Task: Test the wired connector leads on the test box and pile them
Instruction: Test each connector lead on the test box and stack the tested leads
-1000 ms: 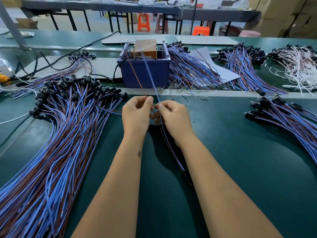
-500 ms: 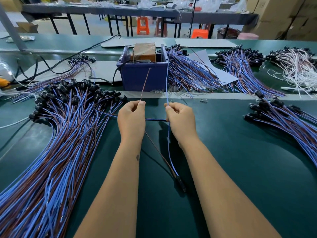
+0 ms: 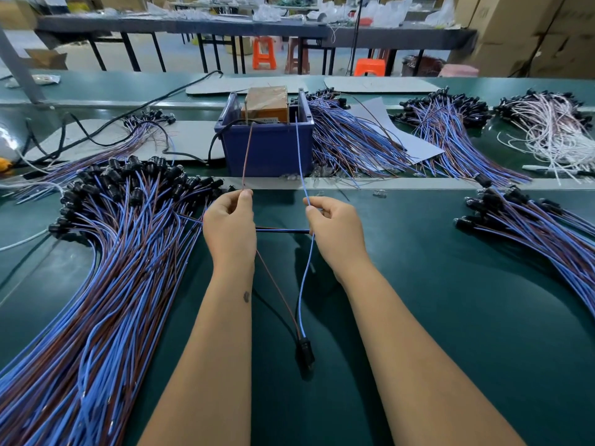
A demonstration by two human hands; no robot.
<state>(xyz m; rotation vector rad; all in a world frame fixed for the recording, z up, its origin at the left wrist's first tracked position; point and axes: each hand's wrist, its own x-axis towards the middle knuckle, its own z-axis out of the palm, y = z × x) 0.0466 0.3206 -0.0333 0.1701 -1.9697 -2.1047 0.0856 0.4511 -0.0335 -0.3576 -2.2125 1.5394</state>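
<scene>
Head view here: the thing being tested is a two-wire lead, thin brown wire (image 3: 246, 156) and thin blue wire (image 3: 301, 162), joined at a small black plastic connector (image 3: 304, 354) that lies on the dark green worktop (image 3: 450, 317) between the forearms, close to the near edge. From that connector the wires fan out into a V and run away from the person, long axis pointing straight at the blue plastic bin holding the orange-brown test box (image 3: 267, 103) at the far edge of this worktop.

The left hand (image 3: 230, 228) pinches the brown wire between thumb and fingertips, and the right hand (image 3: 335, 230) pinches the blue one the same way. Both free ends stand nearly upright from the hands and reach up to the box top. Looks like they're at or right by the contacts, but I can't tell if the tips actually touch. Each hand sits just this side of the bin, about equally near, so my guess is the next bit is only a small push forward on each side.

Compared with half a second ago, the hands are spread wider apart and the wire tips look closer to the box.

Out to the left there's a big fanned pile of blue and brown leads (image 3: 106, 268), and a smaller pile of the same leads (image 3: 531, 226) toward the right edge.
</scene>
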